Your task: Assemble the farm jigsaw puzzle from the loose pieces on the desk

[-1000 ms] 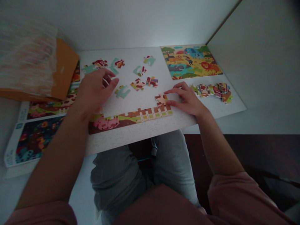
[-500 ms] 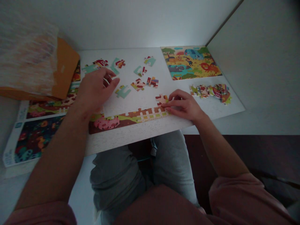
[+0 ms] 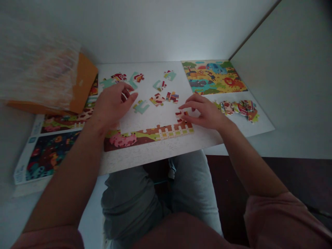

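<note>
A joined strip of jigsaw pieces (image 3: 147,135), with a pink pig at its left and a white fence at its right, lies along the front of the white board. Over its right end is my right hand (image 3: 201,110), thumb and fingers apart around a red-and-cream puzzle piece (image 3: 178,113) that lies by the strip's upper edge. The hand partly covers this piece, so I cannot tell whether it is joined. My left hand (image 3: 114,103) hovers at the left of the board, thumb and fingers apart, holding nothing. Beside it is a green puzzle piece (image 3: 141,106).
Several loose pieces, such as a cow piece (image 3: 157,99), lie mid-board. An assembled animal puzzle (image 3: 214,77) sits at the back right, with a heap of pieces (image 3: 238,108) before it. An orange box (image 3: 86,77) in clear wrap stands left, on printed puzzle boxes (image 3: 52,155).
My right hand's fingers have spread apart around the red-and-cream piece they were pinching. My left hand stays almost where it was. The whole view has shifted slightly.
</note>
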A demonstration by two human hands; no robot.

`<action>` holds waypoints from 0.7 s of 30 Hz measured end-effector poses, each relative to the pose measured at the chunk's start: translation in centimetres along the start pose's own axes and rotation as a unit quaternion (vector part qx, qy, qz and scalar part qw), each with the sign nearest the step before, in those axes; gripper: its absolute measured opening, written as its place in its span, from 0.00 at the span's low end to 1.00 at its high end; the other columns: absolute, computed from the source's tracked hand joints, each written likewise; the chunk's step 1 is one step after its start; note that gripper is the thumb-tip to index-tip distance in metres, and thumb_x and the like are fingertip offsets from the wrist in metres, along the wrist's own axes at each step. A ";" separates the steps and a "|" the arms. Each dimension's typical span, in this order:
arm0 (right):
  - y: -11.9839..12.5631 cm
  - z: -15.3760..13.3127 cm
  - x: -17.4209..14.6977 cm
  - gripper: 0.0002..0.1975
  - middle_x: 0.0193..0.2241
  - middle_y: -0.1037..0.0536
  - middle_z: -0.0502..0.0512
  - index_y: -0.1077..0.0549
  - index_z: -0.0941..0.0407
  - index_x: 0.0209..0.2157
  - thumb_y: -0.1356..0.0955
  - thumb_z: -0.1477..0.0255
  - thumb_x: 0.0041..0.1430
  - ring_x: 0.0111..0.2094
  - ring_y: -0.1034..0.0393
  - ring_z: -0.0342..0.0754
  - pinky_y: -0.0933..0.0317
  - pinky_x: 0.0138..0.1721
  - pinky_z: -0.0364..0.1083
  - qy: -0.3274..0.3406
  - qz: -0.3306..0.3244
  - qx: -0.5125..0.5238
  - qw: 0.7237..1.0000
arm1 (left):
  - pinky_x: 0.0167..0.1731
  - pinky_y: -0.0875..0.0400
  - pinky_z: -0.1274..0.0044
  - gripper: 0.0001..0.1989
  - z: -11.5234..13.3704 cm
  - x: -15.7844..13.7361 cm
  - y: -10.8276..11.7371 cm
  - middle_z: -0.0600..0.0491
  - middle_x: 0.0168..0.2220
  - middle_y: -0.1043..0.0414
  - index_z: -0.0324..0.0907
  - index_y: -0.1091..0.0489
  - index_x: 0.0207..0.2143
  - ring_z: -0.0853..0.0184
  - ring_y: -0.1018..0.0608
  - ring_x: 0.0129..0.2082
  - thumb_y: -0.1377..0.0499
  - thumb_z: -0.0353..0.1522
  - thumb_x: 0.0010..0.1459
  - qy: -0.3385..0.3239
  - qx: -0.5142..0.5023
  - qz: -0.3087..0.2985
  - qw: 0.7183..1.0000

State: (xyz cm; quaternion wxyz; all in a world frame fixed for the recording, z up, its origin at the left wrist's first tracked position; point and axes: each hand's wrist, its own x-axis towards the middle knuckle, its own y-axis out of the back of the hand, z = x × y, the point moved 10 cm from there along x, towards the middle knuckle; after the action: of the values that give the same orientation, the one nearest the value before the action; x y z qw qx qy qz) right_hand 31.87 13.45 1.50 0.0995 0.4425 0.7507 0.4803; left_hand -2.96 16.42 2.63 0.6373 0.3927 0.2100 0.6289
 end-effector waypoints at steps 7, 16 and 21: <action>-3.8 2.2 9.5 0.32 0.70 0.20 0.67 0.11 0.40 0.74 0.17 0.47 0.76 0.71 0.23 0.77 0.32 0.79 0.80 -0.006 -0.072 -0.058 0.996 | 0.43 0.24 0.62 0.14 -0.9 0.2 -0.2 0.51 0.38 0.15 0.54 0.17 0.52 0.53 0.16 0.39 0.28 0.50 0.73 -0.001 -0.010 0.010 1.000; -5.0 2.2 9.0 0.20 0.63 0.16 0.64 0.12 0.43 0.59 0.15 0.54 0.72 0.68 0.22 0.75 0.33 0.77 0.82 -0.010 -0.061 0.000 0.998 | 0.45 0.21 0.62 0.14 -1.1 0.2 -0.4 0.49 0.43 0.13 0.52 0.17 0.52 0.55 0.17 0.40 0.28 0.47 0.72 0.003 0.003 0.008 1.000; -5.2 2.4 9.3 0.25 0.51 0.11 0.58 0.19 0.44 0.53 0.13 0.48 0.66 0.54 0.17 0.66 0.20 0.59 0.66 -0.030 -0.057 0.150 0.987 | 0.46 0.22 0.63 0.13 -1.2 0.2 -0.3 0.51 0.42 0.13 0.54 0.17 0.52 0.55 0.16 0.40 0.27 0.48 0.72 0.006 0.000 0.012 1.000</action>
State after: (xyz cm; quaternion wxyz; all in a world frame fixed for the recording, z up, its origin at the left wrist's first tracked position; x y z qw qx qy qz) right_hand 24.81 21.27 -1.40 0.0812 0.4229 0.8352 0.3420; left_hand -3.68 16.90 1.67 0.6285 0.3911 0.2095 0.6388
